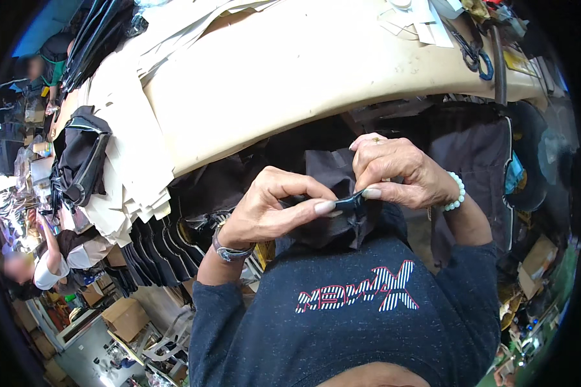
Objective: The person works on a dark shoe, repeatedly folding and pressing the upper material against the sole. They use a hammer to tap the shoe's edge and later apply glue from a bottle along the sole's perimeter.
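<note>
Between my hands is a piece of dark fabric (329, 169), hanging over my lap and bunched into folds below. My left hand (271, 205), a watch on its wrist, pinches one end of the fabric's narrow dark edge strip (348, 201) between thumb and forefinger. Close beside it, my right hand (403, 173), with a beaded bracelet, grips the same edge with thumb and fingers. A short stretch of the strip shows between the two thumbs. What the strip is made of I cannot make out.
A cream worktable (271, 97) curves across in front, with pale sheets (119, 142) stacked at its left. Scissors with blue handles (485, 64) lie at the far right. A black bag (82, 155) rests at the left edge. Dark panels (158, 255) hang below. Two people are at the left.
</note>
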The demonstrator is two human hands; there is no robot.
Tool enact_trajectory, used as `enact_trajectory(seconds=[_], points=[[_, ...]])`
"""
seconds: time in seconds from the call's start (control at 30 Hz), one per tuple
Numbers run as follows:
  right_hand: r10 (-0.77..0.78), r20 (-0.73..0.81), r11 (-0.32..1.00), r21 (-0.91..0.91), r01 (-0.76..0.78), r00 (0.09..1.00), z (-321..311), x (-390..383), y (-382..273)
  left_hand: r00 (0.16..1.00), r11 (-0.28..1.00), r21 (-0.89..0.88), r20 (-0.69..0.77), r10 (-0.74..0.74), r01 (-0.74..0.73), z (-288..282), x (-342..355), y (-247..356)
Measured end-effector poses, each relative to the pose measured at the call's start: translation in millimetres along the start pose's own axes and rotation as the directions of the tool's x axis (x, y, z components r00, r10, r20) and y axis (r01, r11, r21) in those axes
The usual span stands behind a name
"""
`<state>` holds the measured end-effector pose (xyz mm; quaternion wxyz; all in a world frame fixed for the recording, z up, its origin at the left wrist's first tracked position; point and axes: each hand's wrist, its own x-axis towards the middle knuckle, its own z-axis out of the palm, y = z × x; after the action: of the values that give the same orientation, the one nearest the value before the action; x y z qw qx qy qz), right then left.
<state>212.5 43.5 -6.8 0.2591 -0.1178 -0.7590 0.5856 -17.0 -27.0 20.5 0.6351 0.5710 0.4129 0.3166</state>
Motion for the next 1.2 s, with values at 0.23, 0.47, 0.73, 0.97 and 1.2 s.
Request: enact_trajectory(seconds=[0.23,0.47,0.73,0.97,1.2], points=[[-0.023,0.022,1.0,-0.009,0.023,0.999,-1,1,-5,0.999,0.999,0.015,0.011,0.03,-0.03,6,5,5],[-0.048,0.008,0.992,0.119,0.046,0.999,6,3,-4,0.951,0.951,0.006,0.01,0.31,-0.31,11,11,-4],[-0.041,-0.016,0.997,0.071,0.042,0.999,5,5,-5,0.994,0.994,0.07,0.065,-0.088,0.083,8,7,19],[0.05,0.025,0.977,0.205,-0.054,0.998,12,11,-19,0.971,0.967,0.104,0.071,0.228,-0.234,12,11,12],[-0.121,0.007,0.888,0.447,0.106,0.993,16,13,-12,0.97,0.846,-0.493,0.016,0.241,-0.203,23,10,-8]])
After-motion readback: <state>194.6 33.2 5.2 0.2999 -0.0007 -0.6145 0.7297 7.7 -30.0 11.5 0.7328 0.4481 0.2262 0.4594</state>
